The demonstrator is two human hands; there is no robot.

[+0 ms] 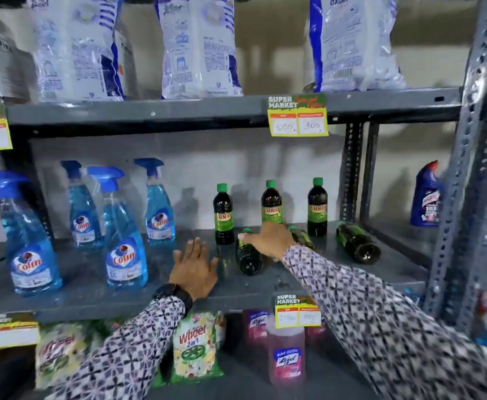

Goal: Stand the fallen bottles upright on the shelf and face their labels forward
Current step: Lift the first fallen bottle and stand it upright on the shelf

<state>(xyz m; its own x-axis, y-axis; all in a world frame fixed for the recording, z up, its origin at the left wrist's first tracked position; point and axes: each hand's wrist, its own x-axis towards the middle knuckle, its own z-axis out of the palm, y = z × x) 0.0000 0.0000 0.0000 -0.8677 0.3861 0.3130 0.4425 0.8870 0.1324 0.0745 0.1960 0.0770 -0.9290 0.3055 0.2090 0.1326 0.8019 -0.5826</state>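
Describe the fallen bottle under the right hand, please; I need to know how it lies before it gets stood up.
The fallen bottle is dark, glossy, plastic-looking, with a green label band. It lies on its side on the grey shelf, base toward the camera, neck pointing back. The right hand rests on its upper part, hiding the cap. An upright bottle stands just behind-left.

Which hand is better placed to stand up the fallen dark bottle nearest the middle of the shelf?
The right hand. It already lies over the neck end of the fallen bottle, while the left hand rests flat and open on the shelf beside it, touching no bottle.
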